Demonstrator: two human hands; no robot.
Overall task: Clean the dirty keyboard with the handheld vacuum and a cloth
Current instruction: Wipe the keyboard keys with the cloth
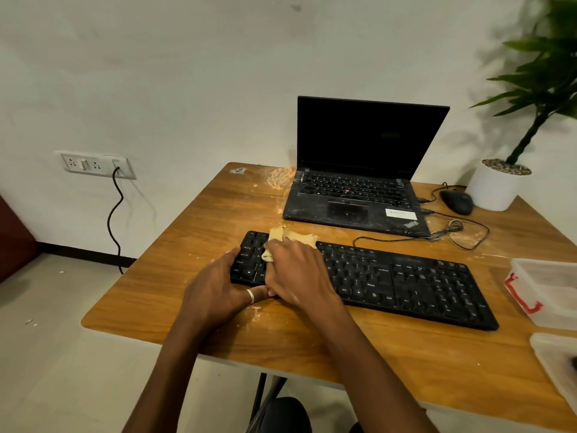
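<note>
A black wired keyboard lies across the wooden table. My right hand presses a crumpled tan cloth onto the keyboard's left part; the cloth shows beyond my fingers and at my hand's left edge. My left hand, with a ring on the thumb, grips the keyboard's left end, fingers over its left edge and thumb along its front edge. No handheld vacuum is in view.
A dusty open black laptop stands behind the keyboard, with crumbs on the table to its left. A mouse and a potted plant are at the back right. Two clear plastic containers sit at the right edge. A wall socket is at left.
</note>
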